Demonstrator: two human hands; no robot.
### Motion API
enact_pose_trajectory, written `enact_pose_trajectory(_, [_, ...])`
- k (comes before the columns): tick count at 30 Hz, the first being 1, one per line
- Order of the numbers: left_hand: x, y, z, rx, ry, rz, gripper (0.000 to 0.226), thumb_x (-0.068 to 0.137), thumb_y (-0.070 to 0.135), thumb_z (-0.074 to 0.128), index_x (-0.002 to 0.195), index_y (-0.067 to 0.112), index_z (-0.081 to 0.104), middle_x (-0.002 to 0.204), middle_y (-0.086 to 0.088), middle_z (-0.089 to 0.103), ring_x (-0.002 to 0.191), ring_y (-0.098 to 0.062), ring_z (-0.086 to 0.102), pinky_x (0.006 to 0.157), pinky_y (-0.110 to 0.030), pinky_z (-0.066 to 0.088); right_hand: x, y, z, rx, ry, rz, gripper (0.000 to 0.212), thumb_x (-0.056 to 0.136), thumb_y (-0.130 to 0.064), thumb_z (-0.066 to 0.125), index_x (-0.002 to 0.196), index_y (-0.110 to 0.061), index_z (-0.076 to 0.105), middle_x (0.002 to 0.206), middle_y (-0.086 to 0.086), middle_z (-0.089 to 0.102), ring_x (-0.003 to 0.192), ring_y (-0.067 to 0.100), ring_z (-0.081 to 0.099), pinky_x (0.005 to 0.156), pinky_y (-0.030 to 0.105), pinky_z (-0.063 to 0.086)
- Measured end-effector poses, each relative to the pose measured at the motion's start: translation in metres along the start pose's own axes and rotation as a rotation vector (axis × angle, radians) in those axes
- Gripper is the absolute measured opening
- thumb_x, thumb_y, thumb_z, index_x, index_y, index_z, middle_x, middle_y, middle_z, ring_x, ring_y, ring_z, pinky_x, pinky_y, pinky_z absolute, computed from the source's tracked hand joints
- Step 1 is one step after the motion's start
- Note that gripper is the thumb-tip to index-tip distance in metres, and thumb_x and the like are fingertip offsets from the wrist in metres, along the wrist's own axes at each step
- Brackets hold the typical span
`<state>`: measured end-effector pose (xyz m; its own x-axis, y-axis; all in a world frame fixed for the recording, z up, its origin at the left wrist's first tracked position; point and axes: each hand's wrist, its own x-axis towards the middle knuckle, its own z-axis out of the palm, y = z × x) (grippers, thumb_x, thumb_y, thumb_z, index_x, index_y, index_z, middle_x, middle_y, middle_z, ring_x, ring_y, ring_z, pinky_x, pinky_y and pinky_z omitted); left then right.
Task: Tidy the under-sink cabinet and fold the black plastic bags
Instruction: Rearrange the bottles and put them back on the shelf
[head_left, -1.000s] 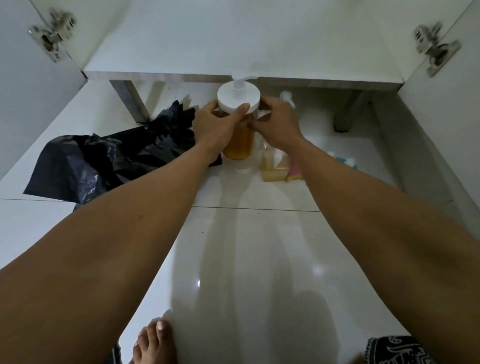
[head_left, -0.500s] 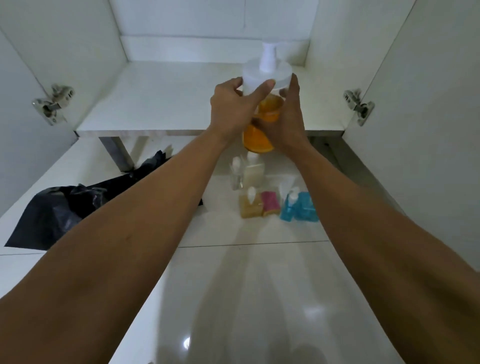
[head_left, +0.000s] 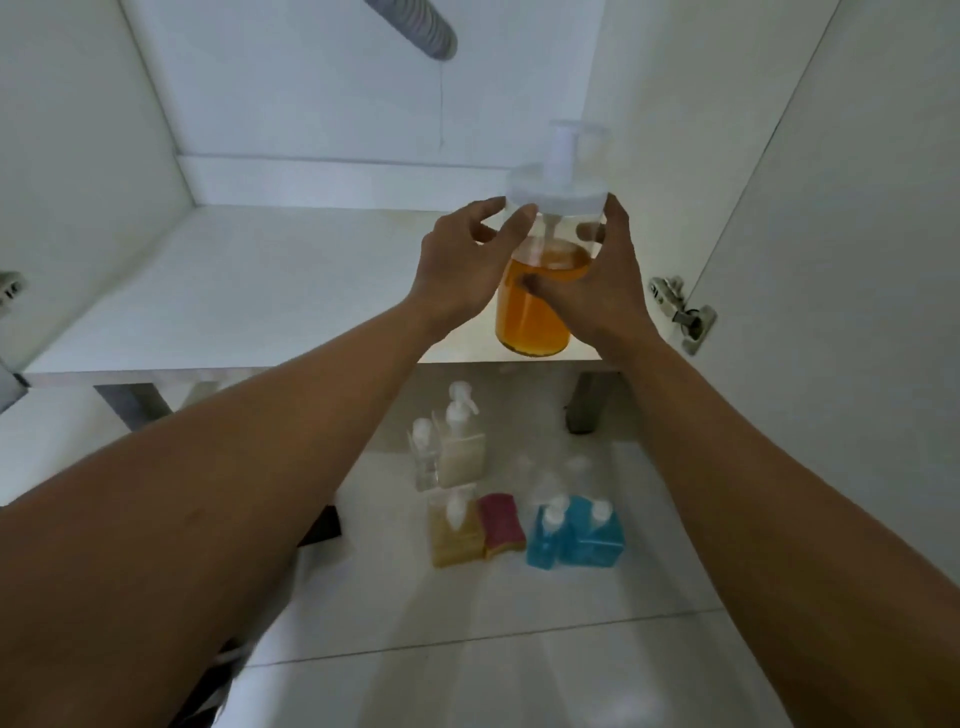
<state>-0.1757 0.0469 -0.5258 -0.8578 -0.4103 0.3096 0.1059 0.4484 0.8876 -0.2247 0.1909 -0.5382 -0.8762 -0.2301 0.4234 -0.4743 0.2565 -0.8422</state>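
Note:
A clear pump bottle (head_left: 535, 306) half full of orange liquid, with a white pump cap, is held upright above the front right part of the white cabinet floor (head_left: 249, 291). My left hand (head_left: 462, 270) grips its left side and my right hand (head_left: 602, 286) wraps its right side. Whether its base touches the cabinet floor I cannot tell. Of the black plastic bags only a small dark corner (head_left: 324, 525) shows below my left forearm; the rest is hidden.
On the tiled floor in front stand a cream pump bottle (head_left: 460, 447), a small clear bottle (head_left: 423, 460), a yellow bottle (head_left: 454, 530), a pink sponge (head_left: 501, 525) and two blue bottles (head_left: 576, 532). A grey drain hose (head_left: 415, 26) hangs above. A door hinge (head_left: 680, 312) sits right.
Both hands lifted the orange pump bottle from the tiled floor up to the cabinet's level and farther right. The view tilted up, so the black bags slid out of sight.

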Motion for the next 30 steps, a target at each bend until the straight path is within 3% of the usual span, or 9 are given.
enact_pose_trajectory(2, [0.019,-0.02,0.01,0.168,0.026,-0.013,0.057,0.102,0.057,0.037,0.125,0.013,0.065,0.12,-0.007,0.069,0.108,-0.027,0.064,0.091,-0.037,0.05,0.018,0.012,-0.001,-0.016,0.024,0.008,0.105,0.067,-0.033,0.089,0.149,-0.028,0.024,0.138,-0.004,0.045,0.112,0.007,0.048,0.094,0.032,0.048])
enact_pose_trajectory(5, [0.05,-0.068,0.022,0.514,-0.082,-0.134,0.051,0.104,0.047,0.035,0.141,0.016,0.053,0.144,-0.009,0.054,0.133,-0.03,0.048,0.104,-0.041,0.04,0.043,0.033,-0.001,-0.028,0.058,0.041,0.109,0.065,-0.034,0.089,0.15,-0.029,0.021,0.135,-0.005,0.046,0.118,0.013,0.049,0.099,0.036,0.047])
enact_pose_trajectory(8, [0.07,-0.11,0.034,0.814,-0.264,-0.237,0.057,0.103,0.052,0.037,0.152,0.022,0.037,0.158,-0.008,0.035,0.143,-0.033,0.033,0.114,-0.052,0.03,0.06,0.054,0.001,-0.041,0.075,0.052,0.107,0.066,-0.035,0.089,0.15,-0.029,0.022,0.129,-0.007,0.047,0.115,0.011,0.05,0.099,0.034,0.046])
enact_pose_trajectory(10, [0.081,-0.125,0.044,0.933,-0.298,-0.206,0.06,0.101,0.057,0.035,0.151,0.024,0.038,0.158,-0.007,0.033,0.145,-0.033,0.028,0.114,-0.056,0.024,0.071,0.068,0.003,-0.064,0.077,0.064,0.107,0.066,-0.038,0.088,0.15,-0.029,0.022,0.131,-0.006,0.046,0.116,0.011,0.049,0.1,0.036,0.047])
enact_pose_trajectory(13, [0.103,-0.139,0.053,0.998,-0.267,-0.181,0.066,0.098,0.064,0.031,0.152,0.026,0.034,0.162,-0.005,0.027,0.149,-0.033,0.018,0.116,-0.062,0.014,0.089,0.086,0.006,-0.094,0.074,0.091,0.107,0.067,-0.036,0.088,0.15,-0.031,0.02,0.136,-0.005,0.044,0.123,0.012,0.046,0.103,0.041,0.047])
enact_pose_trajectory(17, [0.118,-0.156,0.063,1.018,-0.237,-0.188,0.076,0.094,0.074,0.021,0.157,0.033,0.019,0.167,0.0,0.012,0.154,-0.035,-0.002,0.115,-0.07,-0.003,0.118,0.103,0.012,-0.117,0.076,0.103,0.108,0.068,-0.031,0.089,0.151,-0.028,0.021,0.126,-0.008,0.044,0.114,0.009,0.046,0.101,0.034,0.046])
enact_pose_trajectory(21, [0.123,-0.162,0.064,1.027,-0.235,-0.17,0.077,0.092,0.076,0.019,0.157,0.035,0.016,0.168,0.001,0.009,0.154,-0.035,-0.004,0.114,-0.072,-0.003,0.151,0.117,0.02,-0.14,0.127,0.107,0.109,0.063,-0.036,0.09,0.15,-0.026,0.025,0.133,-0.001,0.046,0.117,0.014,0.052,0.1,0.04,0.049])
enact_pose_trajectory(25, [0.123,-0.163,0.063,1.042,-0.23,-0.171,0.078,0.091,0.077,0.014,0.157,0.037,0.011,0.168,0.001,0.004,0.154,-0.035,-0.006,0.115,-0.072,-0.003,0.191,0.127,0.03,-0.141,0.164,0.117,0.107,0.062,-0.032,0.089,0.149,-0.024,0.027,0.123,-0.004,0.049,0.114,0.014,0.053,0.101,0.038,0.048])
enact_pose_trajectory(30, [0.123,-0.163,0.065,1.062,-0.229,-0.177,0.077,0.091,0.077,0.009,0.157,0.038,0.006,0.168,0.001,0.002,0.154,-0.034,-0.008,0.115,-0.071,-0.002,0.234,0.142,0.041,-0.145,0.228,0.152,0.108,0.067,-0.03,0.087,0.152,-0.019,0.022,0.142,0.006,0.042,0.128,0.019,0.047,0.107,0.036,0.042])
